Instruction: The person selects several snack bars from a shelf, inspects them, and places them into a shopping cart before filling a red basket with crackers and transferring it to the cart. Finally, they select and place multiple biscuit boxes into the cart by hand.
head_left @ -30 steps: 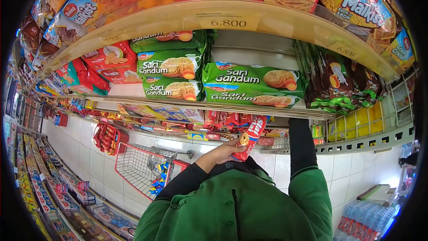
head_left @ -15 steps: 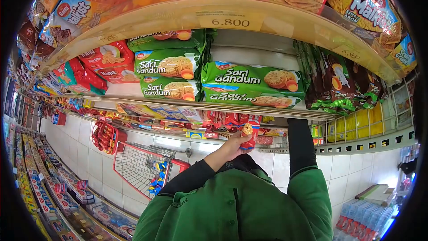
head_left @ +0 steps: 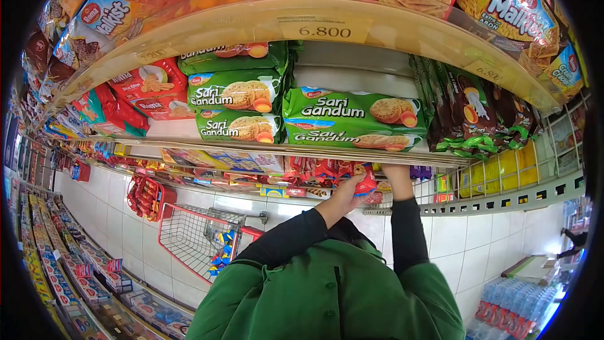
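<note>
Red packet (head_left: 367, 183) is gripped by left hand (head_left: 343, 196), held below shelf (head_left: 302, 149) front edge, right of its middle. Right hand (head_left: 397, 177) is partly hidden under same edge, beside packet; grip cannot be told. Green biscuit packs (head_left: 355, 112) are stacked along shelf's front edge.

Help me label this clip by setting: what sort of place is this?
Most likely a grocery shop: shelved biscuit packs, a price label reading 6.800 and a shopping cart show it.
</note>
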A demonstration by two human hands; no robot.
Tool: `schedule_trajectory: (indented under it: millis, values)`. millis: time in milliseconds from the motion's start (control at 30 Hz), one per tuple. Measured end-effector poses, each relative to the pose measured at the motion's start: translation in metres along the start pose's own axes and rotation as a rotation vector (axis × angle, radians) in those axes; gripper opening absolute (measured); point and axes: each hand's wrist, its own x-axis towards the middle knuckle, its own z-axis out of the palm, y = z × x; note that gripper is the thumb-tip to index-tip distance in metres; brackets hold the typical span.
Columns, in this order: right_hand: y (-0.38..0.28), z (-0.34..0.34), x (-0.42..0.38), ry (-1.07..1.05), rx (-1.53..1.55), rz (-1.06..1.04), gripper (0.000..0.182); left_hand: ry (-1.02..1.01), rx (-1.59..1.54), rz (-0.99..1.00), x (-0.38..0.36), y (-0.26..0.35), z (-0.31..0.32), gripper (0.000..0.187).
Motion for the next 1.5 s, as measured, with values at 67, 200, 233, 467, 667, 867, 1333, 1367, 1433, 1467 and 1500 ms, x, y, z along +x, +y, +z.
schedule_trajectory:
  millis: [67,200,233,467,667,867,1333,1367,1433,1467,1500]
  values:
    - [-0.001,0.009,-0.020,0.315,0.156,-0.271,0.052,-0.023,0.020,0.017,-0.008,0.003,0.001,0.023]
    - [-0.018,0.013,-0.044,-0.114,0.575,0.132,0.068,-0.113,0.103,0.012,-0.003,0.006,-0.016,0.024]
    - [-0.013,0.022,-0.045,-0.147,0.683,0.164,0.071,-0.149,0.115,0.017,-0.003,0.009,-0.019,0.025]
    - [0.010,0.039,-0.039,-0.036,0.724,-0.013,0.054,0.150,0.125,0.015,-0.020,0.029,-0.019,0.034]
    - [-0.015,0.040,-0.033,0.058,0.348,-0.013,0.044,0.087,-0.067,0.016,-0.030,0.044,-0.015,0.033]
    - [-0.010,0.087,-0.017,0.128,0.370,0.020,0.039,0.062,-0.139,-0.005,-0.025,0.044,-0.022,0.031]
    - [-0.034,0.079,-0.006,-0.030,0.392,0.075,0.021,0.105,-0.156,0.045,-0.033,0.040,-0.026,0.036]
    - [-0.030,0.084,-0.007,0.012,0.416,0.020,0.020,0.106,-0.148,0.051,-0.032,0.037,-0.027,0.036]
    - [-0.020,0.089,-0.006,0.092,0.464,-0.091,0.018,0.109,-0.134,0.065,-0.033,0.034,-0.026,0.036]
    - [-0.011,0.088,-0.002,-0.077,0.485,-0.080,0.020,0.149,-0.141,0.063,-0.034,0.033,-0.025,0.035]
    - [-0.005,0.085,0.002,-0.098,0.481,-0.088,0.022,0.141,-0.147,0.063,-0.034,0.033,-0.026,0.034]
